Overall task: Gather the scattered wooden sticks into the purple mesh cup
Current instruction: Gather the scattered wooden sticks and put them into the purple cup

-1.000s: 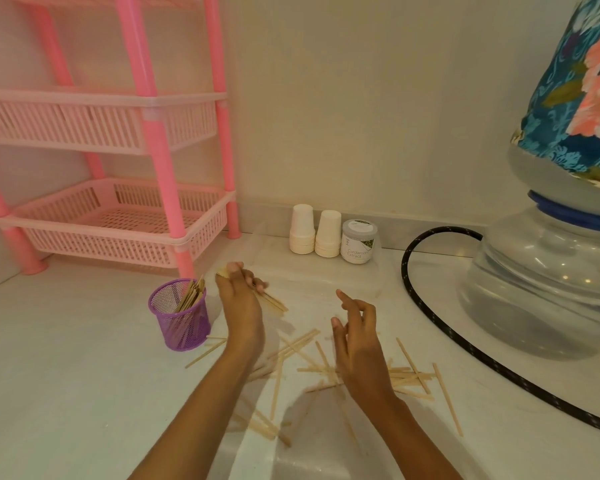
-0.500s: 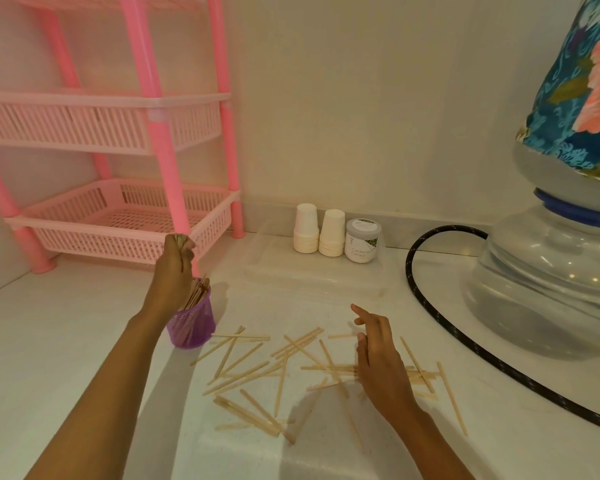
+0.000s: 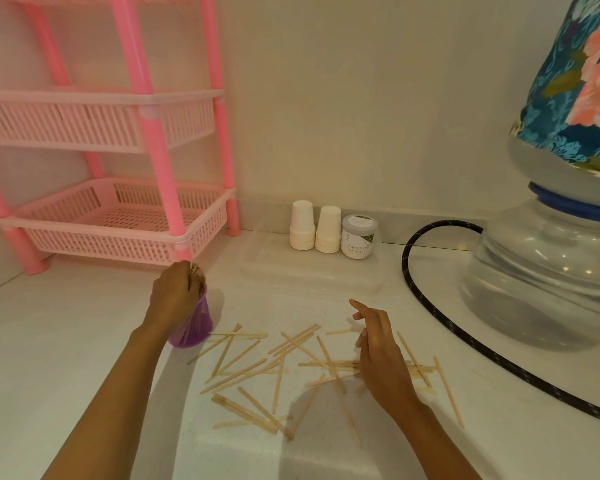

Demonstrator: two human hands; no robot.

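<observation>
Flat pale wooden sticks [image 3: 278, 372] are seen scattered and crossed over one another on the white countertop [image 3: 49, 341], nearest the camera, just to the right of the purple mesh cup [image 3: 193, 323]. The right hand [image 3: 378, 351] is held low over the right part of this scatter, well right of the cup, fingers loosely spread and the index finger extended; nothing is seen gripped in it. The left hand [image 3: 174, 295] is closed over the cup's mouth, bunched around the tops of sticks standing in the cup; the exact grip is blurred. The cup stands upright on the countertop. Behind the cup, a pink plastic tiered basket rack [image 3: 118, 230] is noted. Further back and right of the cup, two stacks of white paper cups [image 3: 314, 228] and a small lidded jar [image 3: 357, 237] stand against the wall. A black hose [image 3: 430, 306] and a clear water bottle [image 3: 548, 271] lie far right of the cup.
</observation>
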